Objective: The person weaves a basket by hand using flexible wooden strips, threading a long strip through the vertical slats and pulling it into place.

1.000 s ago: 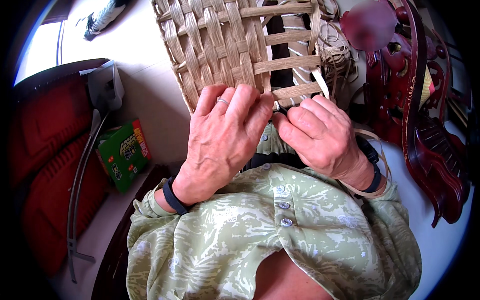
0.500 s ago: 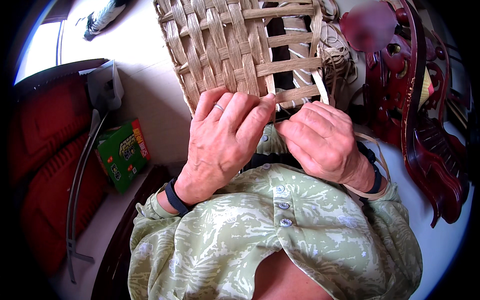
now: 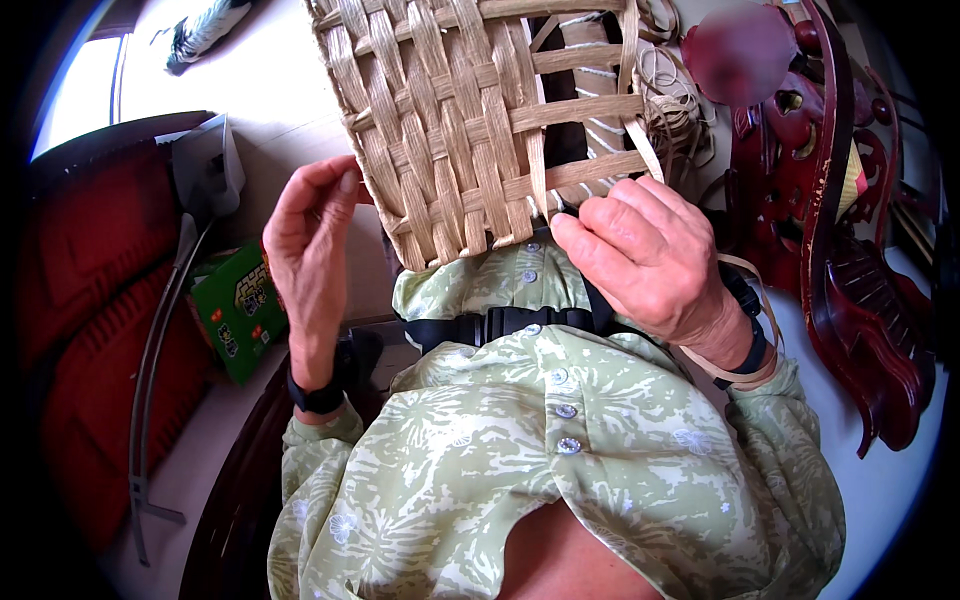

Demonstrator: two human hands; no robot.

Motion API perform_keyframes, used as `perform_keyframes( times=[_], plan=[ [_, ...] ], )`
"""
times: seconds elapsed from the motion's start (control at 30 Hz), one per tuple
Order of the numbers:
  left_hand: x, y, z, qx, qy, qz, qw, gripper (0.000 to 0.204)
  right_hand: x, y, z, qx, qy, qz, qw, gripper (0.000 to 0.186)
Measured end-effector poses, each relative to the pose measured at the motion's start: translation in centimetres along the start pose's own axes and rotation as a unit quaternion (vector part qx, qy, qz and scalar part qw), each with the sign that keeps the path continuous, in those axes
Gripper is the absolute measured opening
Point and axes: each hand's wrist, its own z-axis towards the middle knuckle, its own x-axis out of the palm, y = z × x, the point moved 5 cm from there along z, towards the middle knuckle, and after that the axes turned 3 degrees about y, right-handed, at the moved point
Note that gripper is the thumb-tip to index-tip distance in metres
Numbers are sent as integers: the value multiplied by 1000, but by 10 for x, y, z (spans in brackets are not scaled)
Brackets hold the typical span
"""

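A woven panel [image 3: 440, 140] of flat tan strips stands upright before my waist. Its left part is closely woven, while crosswise strips span open gaps on the right. My left hand [image 3: 312, 240] is at the panel's left edge, thumb and fingers closed together against it; some fingertips are hidden. At the lower right corner my right hand [image 3: 645, 255] is closed, thumb and forefinger pinching the low end of an upright flat strip [image 3: 537, 172]. A thin tan strip [image 3: 765, 300] loops around my right wrist.
Carved dark red wooden furniture [image 3: 835, 200] stands at right. Bundled loose strips and cord [image 3: 670, 110] lie behind the panel. Leftward are a red chair-like piece [image 3: 100, 330], a grey metal bar [image 3: 150, 400] and a green box [image 3: 235, 310]. A striped item [image 3: 205, 35] lies far left.
My left hand has left the panel's lower edge and moved left to its side edge. My right hand stays pinched at the lower right. The panel has shifted slightly, its lower edge now showing.
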Motion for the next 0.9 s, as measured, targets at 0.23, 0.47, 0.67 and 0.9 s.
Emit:
perform_keyframes(
  times=[0.23, 0.47, 0.67, 0.9],
  plan=[
    [-6, -17, 10, -26, 0, 16, 1000, 16, 4, -6, -4, 127, -40, 64, 989, 20],
    [65, -88, -42, 360, 74, 374, 851, 23, 9, -4, -4, 227, -24, 90, 969, 13],
    [110, -58, -27, 437, 88, 402, 800, 33, -1, -10, -4, 310, -22, 262, 914, 10],
    [118, -59, -19, 416, 45, 389, 821, 33, -1, -16, -14, 329, -41, 420, 845, 23]
  ],
)
